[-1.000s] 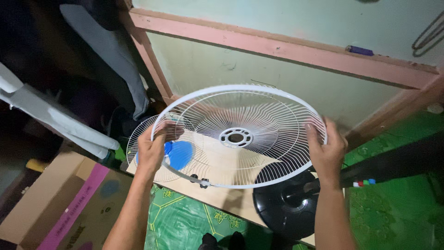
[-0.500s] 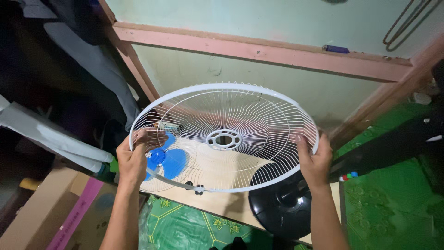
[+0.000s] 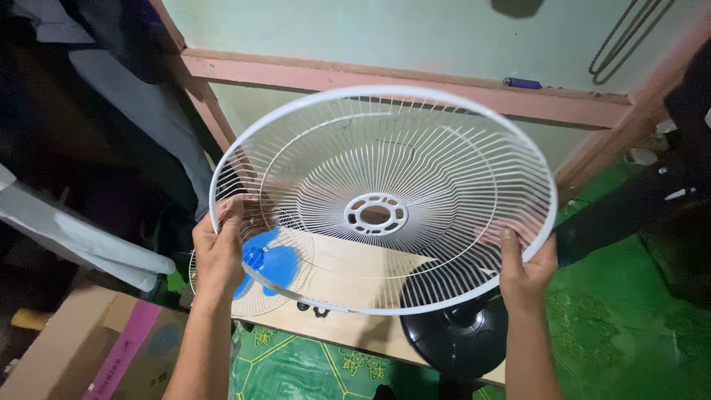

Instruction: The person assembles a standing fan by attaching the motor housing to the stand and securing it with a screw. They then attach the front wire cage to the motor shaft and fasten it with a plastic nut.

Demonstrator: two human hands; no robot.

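White wire fan guard [image 3: 378,200] is clamped at its rim by left hand [image 3: 218,252] and right hand [image 3: 526,270].

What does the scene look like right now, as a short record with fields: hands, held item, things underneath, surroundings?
left hand: grips the left rim of the grille
right hand: grips the lower right rim
held item: round white wire fan grille, tilted, raised clear of the board
underneath: blue plastic fan blade lying in a second white wire grille on a pale wooden board; round black fan base
surroundings: green patterned floor mat, brown cardboard box, pink wooden wall beam
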